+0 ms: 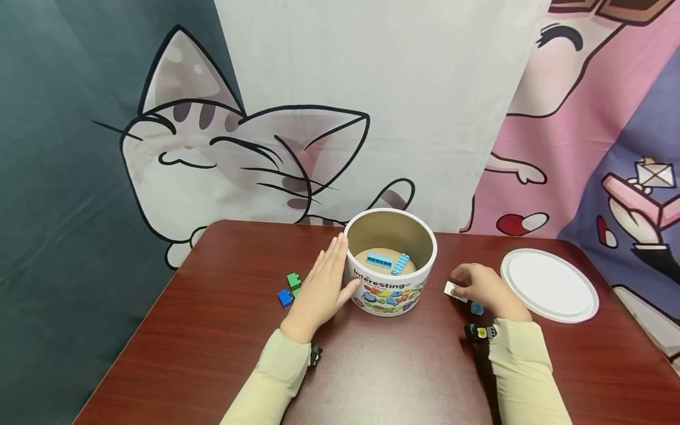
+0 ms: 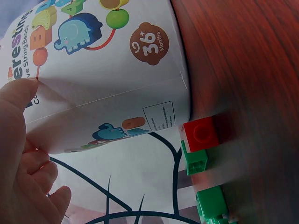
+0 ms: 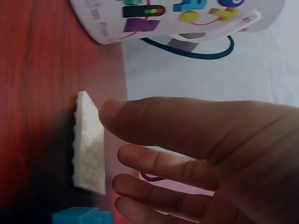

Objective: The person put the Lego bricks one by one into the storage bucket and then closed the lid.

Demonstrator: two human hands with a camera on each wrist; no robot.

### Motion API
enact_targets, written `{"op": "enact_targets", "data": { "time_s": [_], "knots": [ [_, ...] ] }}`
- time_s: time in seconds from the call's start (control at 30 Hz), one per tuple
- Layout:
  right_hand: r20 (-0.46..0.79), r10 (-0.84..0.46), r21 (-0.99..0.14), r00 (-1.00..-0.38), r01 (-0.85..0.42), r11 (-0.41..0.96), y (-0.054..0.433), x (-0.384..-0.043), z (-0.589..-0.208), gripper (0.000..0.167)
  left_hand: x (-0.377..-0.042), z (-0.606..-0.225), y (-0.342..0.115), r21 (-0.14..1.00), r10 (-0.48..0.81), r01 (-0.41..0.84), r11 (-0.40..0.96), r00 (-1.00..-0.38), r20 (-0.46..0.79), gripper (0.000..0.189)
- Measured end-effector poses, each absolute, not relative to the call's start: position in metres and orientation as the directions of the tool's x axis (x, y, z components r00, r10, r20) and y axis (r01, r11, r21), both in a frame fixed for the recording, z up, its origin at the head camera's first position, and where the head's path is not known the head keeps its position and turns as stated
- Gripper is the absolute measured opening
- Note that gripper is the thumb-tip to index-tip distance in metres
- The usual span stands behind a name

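A round white tub point(image 1: 389, 298) with a printed label stands between the hands, with two light-blue toy bricks point(image 1: 379, 260) on its bottom. My left hand point(image 1: 320, 287) lies along the tub's left side, fingers extended, thumb on the front of the label. At the right, my right hand point(image 1: 486, 287) reaches down over a white toy brick point(image 3: 89, 147). That brick has its studs facing the tabletop, and the thumb tip comes right up to its edge. The other fingers bend loosely beside it; the index finger is hidden behind the thumb in the right wrist view.
A blue brick point(image 1: 477, 308) lies below the right hand. Beyond it is a round white lid point(image 1: 549, 285). Left of the tub are green bricks point(image 1: 294, 280), a blue brick point(image 1: 285, 298) and a red brick point(image 2: 201, 134). A printed curtain point(image 1: 329, 71) hangs behind the table.
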State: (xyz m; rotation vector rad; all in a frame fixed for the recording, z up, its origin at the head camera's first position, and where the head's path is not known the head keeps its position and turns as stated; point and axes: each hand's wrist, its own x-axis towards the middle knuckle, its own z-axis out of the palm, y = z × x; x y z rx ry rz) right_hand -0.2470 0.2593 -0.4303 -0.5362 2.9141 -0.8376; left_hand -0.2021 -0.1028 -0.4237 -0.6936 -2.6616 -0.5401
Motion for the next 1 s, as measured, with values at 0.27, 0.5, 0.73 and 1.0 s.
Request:
{"op": "enact_targets", "data": {
  "time_s": [0.27, 0.5, 0.73, 1.0],
  "knots": [
    [0.016, -0.357, -0.518, -0.934, -0.313, 0.796, 0.258, -0.25, -0.439, 0.028, -0.202, -0.424, -0.102, 0.272, 0.389, 0.515, 0.813, -0.828, 0.405, 0.083],
    [0.034, -0.352, -0.487, -0.935, -0.323, 0.811, 0.255, -0.253, -0.443, 0.025, -0.202, -0.423, -0.102, 0.278, 0.391, 0.521, 0.807, -0.825, 0.409, 0.082],
    [0.051, -0.369, -0.483, -0.928, -0.346, 0.805, 0.255, -0.255, -0.445, 0.022, -0.201, -0.422, -0.102, 0.28, 0.391, 0.522, 0.806, -0.824, 0.411, 0.083],
    [0.073, -0.376, -0.487, -0.924, -0.362, 0.795, 0.253, -0.253, -0.438, 0.023, -0.202, -0.423, -0.102, 0.277, 0.392, 0.519, 0.809, -0.826, 0.406, 0.084]
  ]
}}
